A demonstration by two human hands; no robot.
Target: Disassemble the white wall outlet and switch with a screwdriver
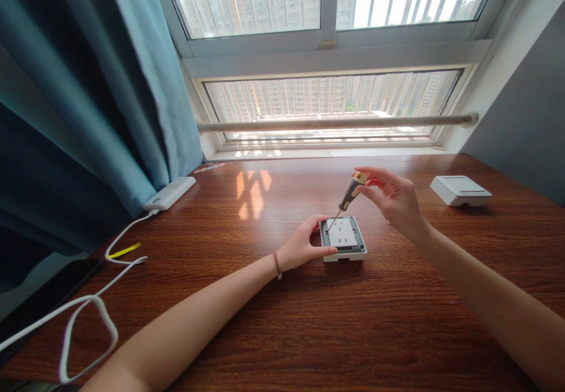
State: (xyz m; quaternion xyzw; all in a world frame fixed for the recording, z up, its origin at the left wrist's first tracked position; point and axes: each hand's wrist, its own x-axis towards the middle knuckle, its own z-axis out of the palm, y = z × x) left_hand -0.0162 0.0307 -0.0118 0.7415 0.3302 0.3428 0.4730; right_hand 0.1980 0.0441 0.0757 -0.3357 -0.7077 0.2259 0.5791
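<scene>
A wall socket [342, 234] in a white box lies on the brown wooden table, its front cover off and a dark frame showing around the white face. My left hand [304, 243] grips the socket's left side, thumb along the near edge and fingers at the far edge. In my right hand [392, 195] is a screwdriver [351, 195] with a grey and yellow handle, pinched near its top end. The screwdriver slants down to the left, its tip at the left part of the socket's frame. Whether the tip sits in a screw is too small to tell.
Another white switch or socket box [461, 190] lies at the right. A white power strip [170, 193] with a looping white cable [99, 298] is at the left, by a blue curtain [145, 86]. A yellow strip [125, 251] lies near the cable. Behind stands a window with a rail [335, 123].
</scene>
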